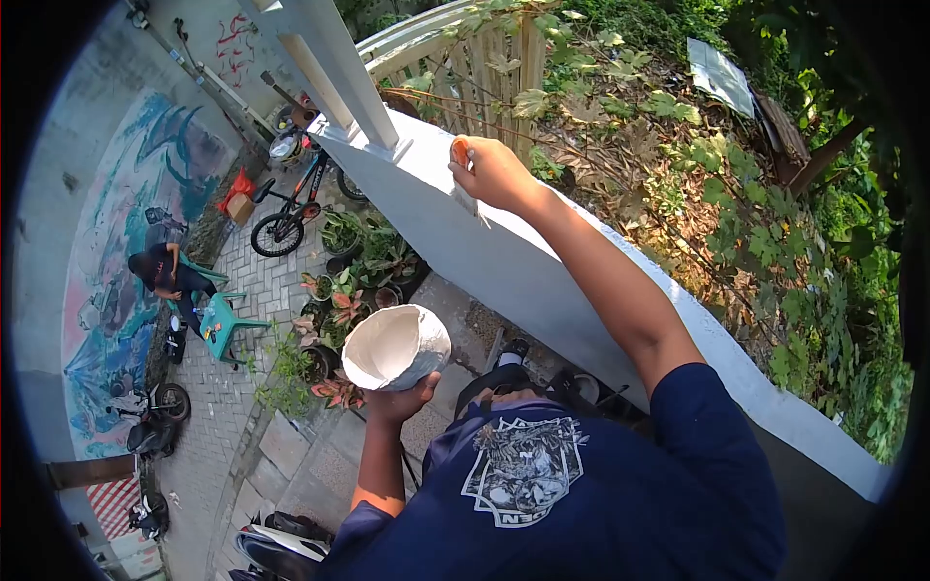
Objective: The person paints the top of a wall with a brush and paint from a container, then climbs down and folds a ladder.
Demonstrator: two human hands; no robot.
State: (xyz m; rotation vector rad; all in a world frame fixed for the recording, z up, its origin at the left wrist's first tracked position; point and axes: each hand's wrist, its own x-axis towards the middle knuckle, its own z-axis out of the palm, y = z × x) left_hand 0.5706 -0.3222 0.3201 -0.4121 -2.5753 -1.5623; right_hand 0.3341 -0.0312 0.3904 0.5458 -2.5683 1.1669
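My left hand (411,398) supports a rounded, white-crusted paint container (432,341) from below, its fingers curled around the base. White coating lines its inside, and its mouth tilts toward me. In my right hand (496,176) is a paintbrush (459,149) with an orange handle, gripped in closed fingers. Its pale bristle end points down at the side of the low wall (542,281), near the top edge. The wall's top is bright white and its side looks greyish in shade. Whether the bristles touch the wall is hard to tell.
A grey metal post (363,82) stands on the wall. Leafy vines (712,174) grow beyond it. Potted plants (354,252), a bicycle (291,208) and parked motorbikes (160,416) are below left. A seated person (165,266) is beside a green table (225,324).
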